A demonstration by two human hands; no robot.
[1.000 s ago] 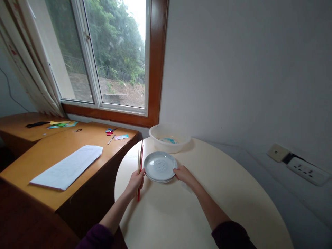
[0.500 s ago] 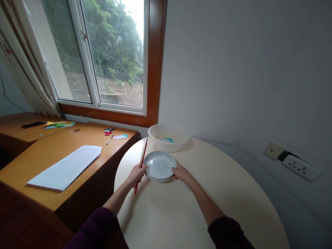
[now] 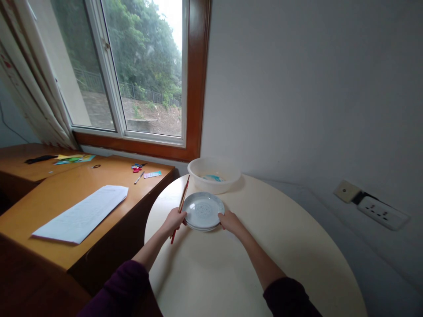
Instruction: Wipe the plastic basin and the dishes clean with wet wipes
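Observation:
A small stack of plates (image 3: 202, 210), pale with a grey-blue rim and a faint central pattern, is held level between my two hands above the round table. My left hand (image 3: 174, 220) is closed on the plates' left edge and also grips chopsticks (image 3: 183, 193), some red and some wood-coloured, which slant upward past the plates. At the right edge, my right hand (image 3: 230, 219) pinches the plates with the thumb on top. Its other fingers are partly hidden. Just behind the plates stands a translucent white basin (image 3: 214, 185) with something blue at its bottom.
The round cream table (image 3: 277, 246) reaches close to the wall. Left of it is a wooden desk (image 3: 95, 176) with folded white paper (image 3: 84, 211), a pen (image 3: 139, 178) and small colourful items. A wall socket (image 3: 382, 212) is at the right.
The chopsticks in my left hand have tilted slightly and sit closer together. Both hands keep their hold on the plates, and the view has shifted a little.

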